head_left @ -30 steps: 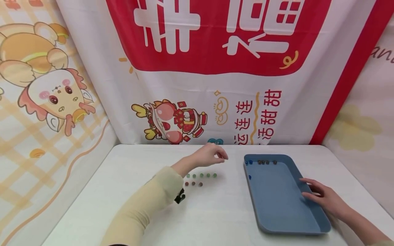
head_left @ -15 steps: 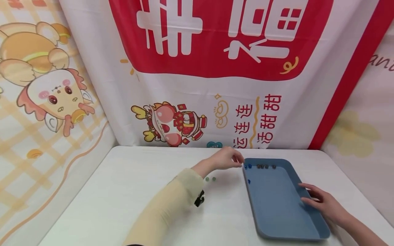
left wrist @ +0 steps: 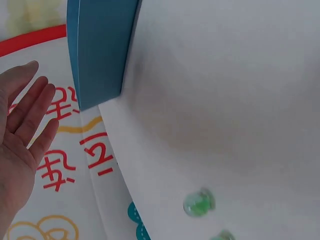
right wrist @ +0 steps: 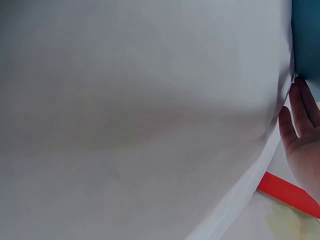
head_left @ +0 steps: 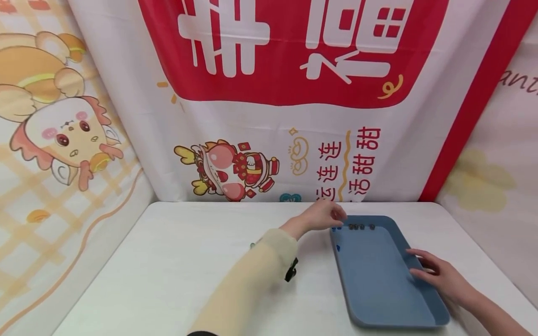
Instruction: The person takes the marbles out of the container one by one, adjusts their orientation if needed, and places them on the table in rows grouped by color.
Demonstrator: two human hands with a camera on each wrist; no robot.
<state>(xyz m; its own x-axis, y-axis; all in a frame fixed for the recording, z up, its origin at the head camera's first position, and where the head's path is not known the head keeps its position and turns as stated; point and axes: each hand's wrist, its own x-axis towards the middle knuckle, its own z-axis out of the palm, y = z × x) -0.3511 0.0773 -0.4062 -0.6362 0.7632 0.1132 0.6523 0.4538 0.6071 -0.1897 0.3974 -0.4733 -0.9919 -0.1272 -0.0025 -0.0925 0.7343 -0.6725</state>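
My left hand (head_left: 321,217) hovers at the far left corner of a blue tray (head_left: 378,275). In the left wrist view its fingers (left wrist: 32,112) are loosely spread beside the tray's wall (left wrist: 102,50), with nothing visible between them. My right hand (head_left: 445,275) holds the tray's right side, thumb and forefinger over the rim; the other fingertips (right wrist: 285,117) meet the outer wall in the right wrist view. Inside the tray, several brown glass beads (head_left: 356,227) line the far end, with blue beads (head_left: 338,248) at the left. Green beads (left wrist: 199,202) lie on the white table.
The white table (head_left: 176,270) ends at a hanging banner (head_left: 269,116) behind it. Printed cloths (head_left: 63,140) stand on either side. My left sleeve (head_left: 248,280) covers part of the table and hides most of the beads there.
My left hand has moved right, from above the green and red-brown beads to the tray's far left corner. My right hand stays on the tray's right side.
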